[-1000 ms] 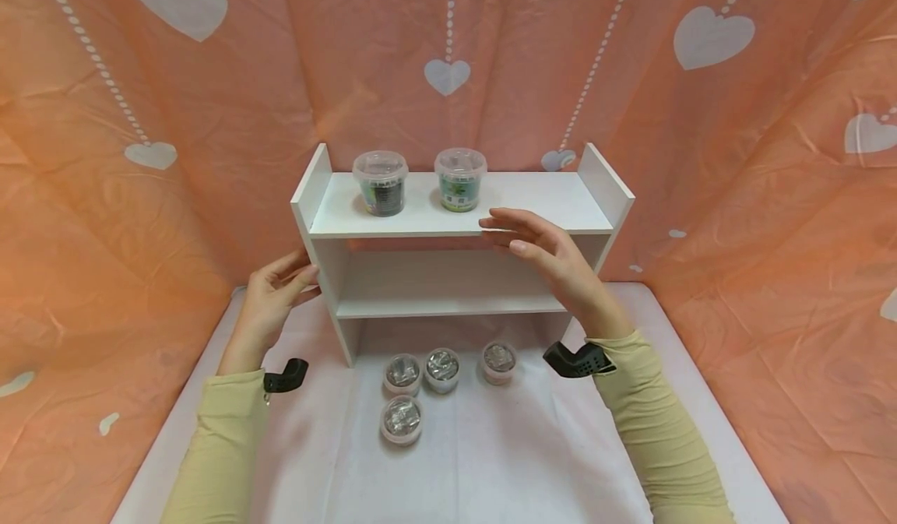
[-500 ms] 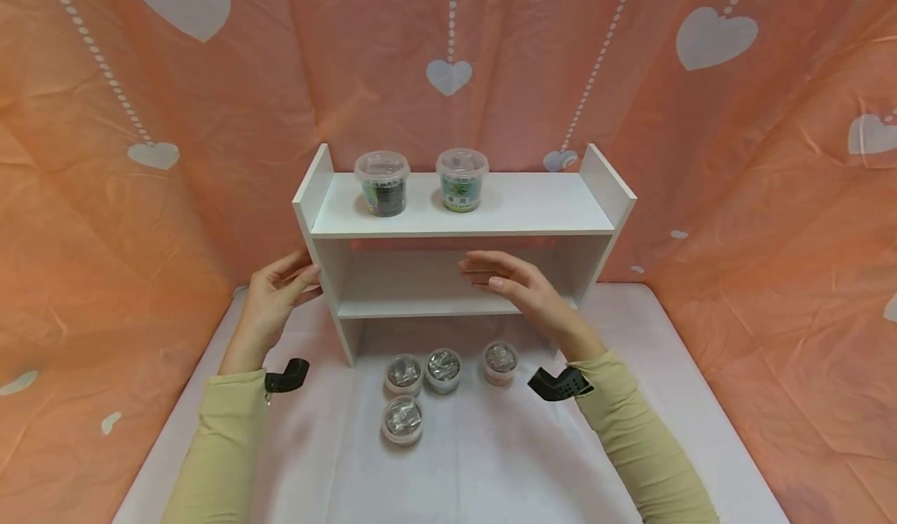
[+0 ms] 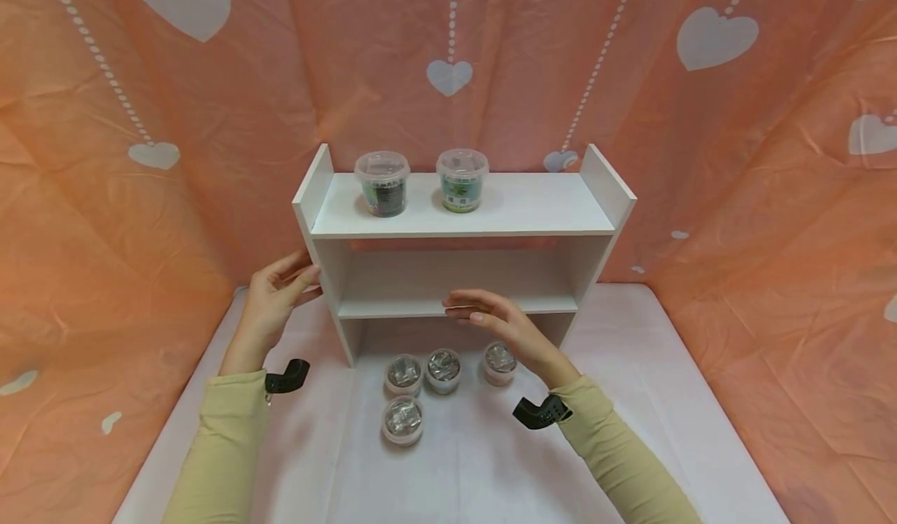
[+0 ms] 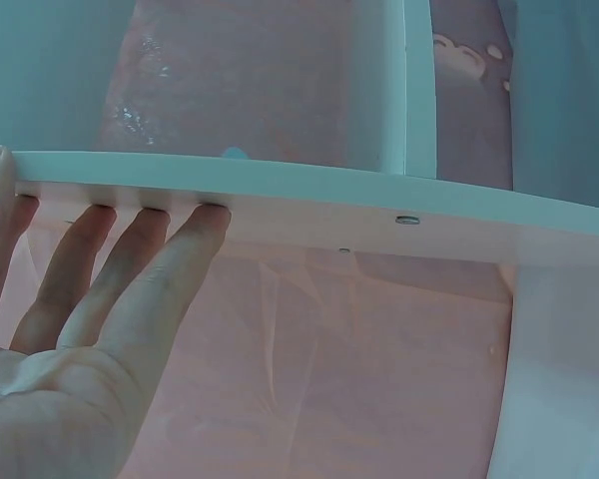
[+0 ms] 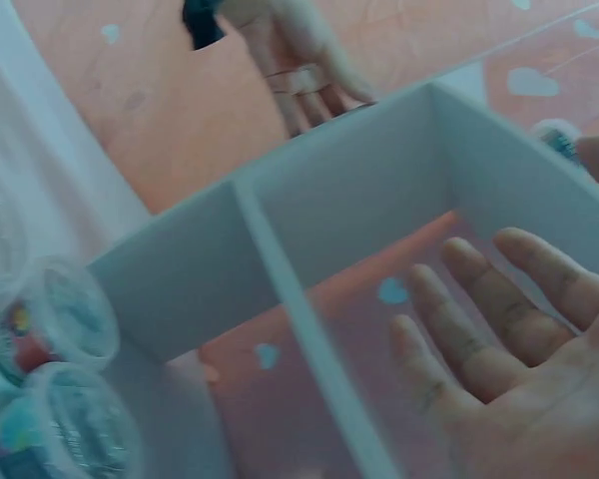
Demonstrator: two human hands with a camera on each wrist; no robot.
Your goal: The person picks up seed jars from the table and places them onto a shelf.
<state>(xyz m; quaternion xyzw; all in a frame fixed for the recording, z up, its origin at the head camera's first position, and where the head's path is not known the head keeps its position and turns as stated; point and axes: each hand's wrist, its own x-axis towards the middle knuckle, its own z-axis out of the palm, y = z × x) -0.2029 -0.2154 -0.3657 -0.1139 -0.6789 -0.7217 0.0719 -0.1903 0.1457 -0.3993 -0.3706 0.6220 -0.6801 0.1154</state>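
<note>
A white two-tier shelf (image 3: 455, 307) stands in the middle of the head view. My left hand (image 3: 275, 300) touches its left side panel; in the left wrist view the fingers (image 4: 155, 274) are nearly straight against the outer face, the thumb at the front edge. My right hand (image 3: 501, 325) hovers in front of the middle board, fingers extended, holding nothing. Two clear lidded tubs, one with a dark label (image 3: 384, 193) and one with a green label (image 3: 461, 189), stand on the top board. Below the right hand, a small lidded tub (image 3: 499, 364) sits on the table.
Several more lidded tubs with silvery contents stand in front of the shelf, among them a near tub (image 3: 402, 421) and a middle tub (image 3: 443, 371). White cloth covers the table (image 3: 392, 485). An orange curtain (image 3: 561, 57) with white hearts hangs behind and at both sides.
My right hand has come down and slightly left, from the front of the top board to the middle board's level. The left hand has stayed on the side panel. The tubs have not moved.
</note>
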